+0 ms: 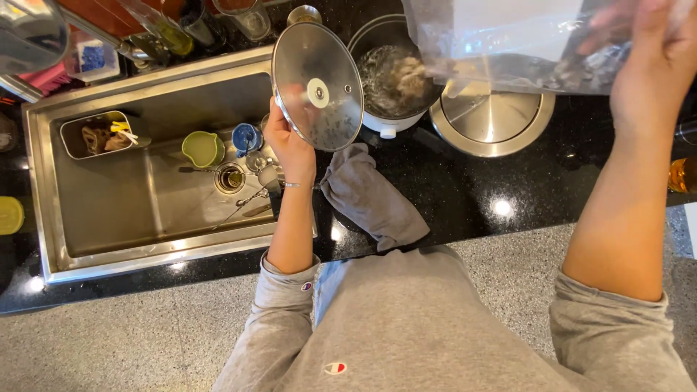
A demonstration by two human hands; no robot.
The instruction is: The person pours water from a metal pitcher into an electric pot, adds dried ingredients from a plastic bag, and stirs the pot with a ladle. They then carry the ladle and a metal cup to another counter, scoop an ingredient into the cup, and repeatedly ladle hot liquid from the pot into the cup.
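Left fingers: closed on the rim of a round glass lid, which is held tilted, underside toward the camera, by the left hand.
Lid: held above the right end of the sink, just left of the pot; a white knob is seen at its centre.
Right fingers: closed on the upper edge of a clear plastic bag, gripped by the right hand; the fingertips are blurred.
Bag: held tilted over the pot, its lower corner at the pot's rim; dark contents are seen at its right end.
Pot: a white cooking pot is set on the black bench; liquid and pale food are seen inside.
Steel disc: a round steel fitting is set in the bench just right of the pot.
Cloth: a grey cloth is laid on the bench, beside the left forearm.
Sink contents: a green cup, a blue cup, a steel container and cutlery are seen inside.
Floor: a speckled grey floor is seen below the bench edge.
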